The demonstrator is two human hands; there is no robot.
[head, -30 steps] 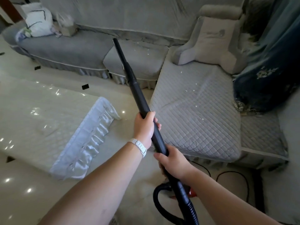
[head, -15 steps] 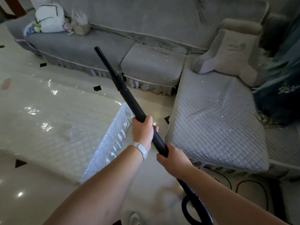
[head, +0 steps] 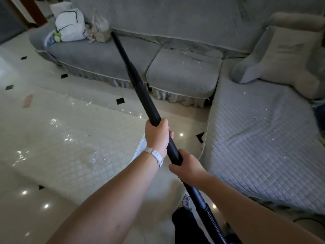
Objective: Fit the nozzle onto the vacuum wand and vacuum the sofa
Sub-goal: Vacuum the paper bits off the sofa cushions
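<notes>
A long black vacuum wand [head: 140, 88] runs from the lower middle up toward the far left of the grey sofa [head: 98, 55]. A narrow black nozzle [head: 119, 48] sits on its far end, its tip near the sofa's back left seat. My left hand [head: 157, 136] grips the wand's middle; a white band is on that wrist. My right hand [head: 186, 167] grips the wand just below. The ribbed hose [head: 211, 215] continues down from there. White crumbs dot the middle seat cushion [head: 182, 71] and the quilted chaise [head: 260, 134].
A white bag [head: 70, 25] and a tissue box [head: 102, 32] lie on the sofa's left end. A grey backrest pillow [head: 284, 57] stands at the right. A low table with a glossy quilted cover [head: 58, 134] fills the left. The tiled floor [head: 28, 205] is shiny.
The view has swung left and closer to the sofa. The wand's tip has moved from the middle seat toward the left seat. Both hands keep their grip.
</notes>
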